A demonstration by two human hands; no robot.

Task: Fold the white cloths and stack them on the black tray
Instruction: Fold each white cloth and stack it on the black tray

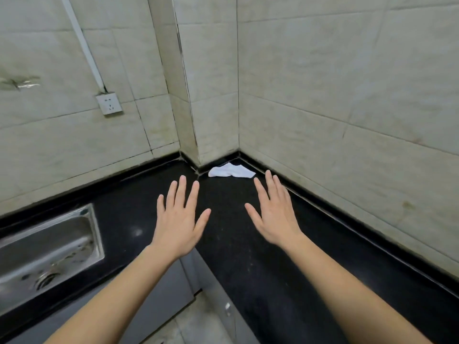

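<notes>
The left hand (178, 219) is spread flat, palm down, fingers straight and apart, with nothing in it. The right hand (273, 214) matches it just alongside, also wide open and holding nothing. Both hover above the black counter (248, 256), to the right of the sink (49, 247) and a little farther back than its basin; whether the palms touch the stone I cannot tell from here.

Past the fingertips, well to the right of the sink and farther back, one white cloth (231, 171) lies crumpled on the counter, tucked where the tiled walls meet. It sits just beyond the right hand's fingertips and apart from both hands. No black tray is in sight, and no other cloth.

That cloth looks thin, limp and very light, so I'd expect it to sag and bunch the moment it is lifted rather than keep any shape. Nothing about it is fragile or slippery. My guess is that the best hold is a pinch on two neighbouring corners, one per hand, so it hangs open and can be laid flat on the counter nearer than the sink's far rim before creasing.
</notes>
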